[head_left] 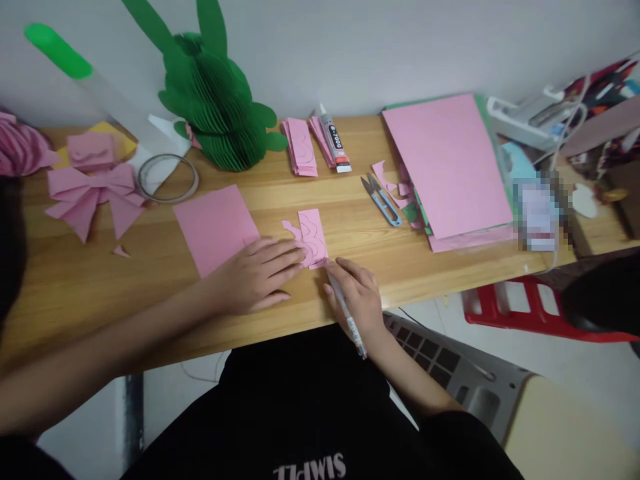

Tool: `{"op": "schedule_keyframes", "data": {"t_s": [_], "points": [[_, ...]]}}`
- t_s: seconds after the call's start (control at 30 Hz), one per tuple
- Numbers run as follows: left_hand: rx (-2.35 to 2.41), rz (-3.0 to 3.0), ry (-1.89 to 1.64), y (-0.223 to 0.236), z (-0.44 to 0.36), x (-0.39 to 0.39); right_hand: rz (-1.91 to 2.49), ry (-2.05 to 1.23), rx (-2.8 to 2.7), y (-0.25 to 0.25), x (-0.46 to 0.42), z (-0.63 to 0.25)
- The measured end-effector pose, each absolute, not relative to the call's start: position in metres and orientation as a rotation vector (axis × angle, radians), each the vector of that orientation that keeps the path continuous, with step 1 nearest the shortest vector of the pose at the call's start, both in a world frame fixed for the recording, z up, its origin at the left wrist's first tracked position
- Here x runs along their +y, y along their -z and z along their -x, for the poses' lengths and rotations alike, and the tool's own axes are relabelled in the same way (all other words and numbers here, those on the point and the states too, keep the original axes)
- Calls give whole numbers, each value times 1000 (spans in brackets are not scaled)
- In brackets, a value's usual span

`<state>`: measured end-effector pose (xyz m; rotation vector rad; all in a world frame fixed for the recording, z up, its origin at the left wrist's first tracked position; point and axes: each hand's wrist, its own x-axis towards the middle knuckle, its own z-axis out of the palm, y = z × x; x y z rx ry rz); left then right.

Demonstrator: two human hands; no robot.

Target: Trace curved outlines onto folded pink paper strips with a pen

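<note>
A white pen (349, 319) is gripped in my right hand (364, 293), its tip at the lower edge of a small pink paper strip (314, 230). Curved outlines are drawn on that strip. My left hand (257, 272) lies flat with fingers stretched, the fingertips pressing on the strip's left side. A wavy cut-out pink piece (293, 230) pokes out beside the strip, partly hidden under those fingers. Left of them, a larger pink paper sheet (215, 223) is partly covered by my left hand.
Behind are stacked pink strips (301, 148), a glue tube (335, 140) and a green paper rabbit (217, 100). Blue snips (383, 201) lie near scraps and pink sheets (453, 167). At left are a tape roll (169, 178) and a paper bow (95, 193). A red stool (535, 307) stands below.
</note>
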<state>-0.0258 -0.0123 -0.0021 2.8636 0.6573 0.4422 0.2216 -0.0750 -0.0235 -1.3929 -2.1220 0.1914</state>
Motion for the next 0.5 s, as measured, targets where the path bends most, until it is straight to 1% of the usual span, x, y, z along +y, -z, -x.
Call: {"op": "schedule_keyframes", "data": {"t_s": [0.23,0.5], "points": [[946,-2909,-514,-5,37,-49,1316,-74,-2139,25,-72,-221],[1262,-2729,-904,-8,20,-79,1226,17,-2246,21,-94,-232]]}}
